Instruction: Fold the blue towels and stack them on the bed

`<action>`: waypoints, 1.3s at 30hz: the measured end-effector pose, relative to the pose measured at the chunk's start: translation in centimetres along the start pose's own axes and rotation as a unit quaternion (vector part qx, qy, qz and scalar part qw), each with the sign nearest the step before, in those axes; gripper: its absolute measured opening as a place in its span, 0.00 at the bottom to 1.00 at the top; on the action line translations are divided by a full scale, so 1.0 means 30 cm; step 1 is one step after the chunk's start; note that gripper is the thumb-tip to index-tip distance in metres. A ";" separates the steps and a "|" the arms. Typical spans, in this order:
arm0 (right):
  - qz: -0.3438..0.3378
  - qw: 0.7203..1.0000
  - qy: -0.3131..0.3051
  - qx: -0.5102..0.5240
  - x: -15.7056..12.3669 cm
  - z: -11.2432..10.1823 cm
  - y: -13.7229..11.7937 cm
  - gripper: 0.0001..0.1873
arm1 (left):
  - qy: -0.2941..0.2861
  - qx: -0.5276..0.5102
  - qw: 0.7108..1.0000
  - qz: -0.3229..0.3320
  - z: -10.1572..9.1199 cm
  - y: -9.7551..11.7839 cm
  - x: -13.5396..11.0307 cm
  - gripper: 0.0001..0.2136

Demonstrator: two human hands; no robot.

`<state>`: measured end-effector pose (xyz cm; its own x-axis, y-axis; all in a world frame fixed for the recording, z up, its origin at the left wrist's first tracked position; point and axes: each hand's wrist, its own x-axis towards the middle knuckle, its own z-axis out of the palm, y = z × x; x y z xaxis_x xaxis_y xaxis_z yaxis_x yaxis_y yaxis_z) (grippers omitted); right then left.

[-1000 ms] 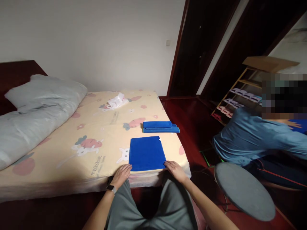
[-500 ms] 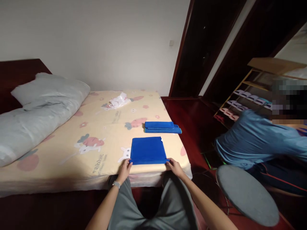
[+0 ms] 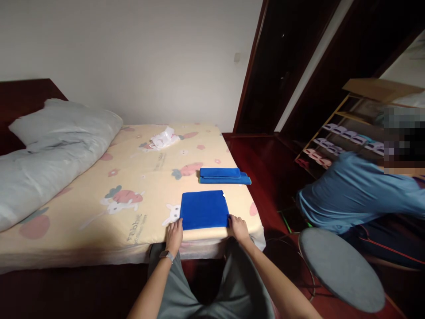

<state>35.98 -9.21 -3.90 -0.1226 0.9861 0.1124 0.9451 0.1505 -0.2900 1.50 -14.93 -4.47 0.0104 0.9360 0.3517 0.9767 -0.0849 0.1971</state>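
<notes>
A blue towel (image 3: pixel 204 209), folded to a flat rectangle, lies near the front edge of the bed (image 3: pixel 99 221). My left hand (image 3: pixel 174 236) grips its near left corner with fingers closed on the cloth. My right hand (image 3: pixel 238 227) grips the near right corner the same way. A second blue towel (image 3: pixel 223 176), folded into a narrow stack, lies just beyond it by the bed's right edge.
A grey pillow (image 3: pixel 49 150) fills the bed's left side, and a white crumpled bag (image 3: pixel 162 138) lies at the far end. A round grey stool (image 3: pixel 340 268) stands at my right. Another person in a blue shirt (image 3: pixel 355 192) bends by a shoe rack (image 3: pixel 335 137).
The towel's near edge has been lifted and carried away from me, so the towel now looks shorter. Both hands moved forward with it and closed on its corners.
</notes>
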 end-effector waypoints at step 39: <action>-0.244 0.967 0.056 0.037 -0.030 0.001 0.040 0.30 | -0.073 -0.043 0.978 0.190 -0.052 -0.067 0.056 0.28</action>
<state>37.19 -9.90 -4.39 -0.5113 0.7830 0.3543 0.7584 0.6050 -0.2425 -0.77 -13.70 -2.84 0.4053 0.8698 0.2814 0.8751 -0.4582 0.1557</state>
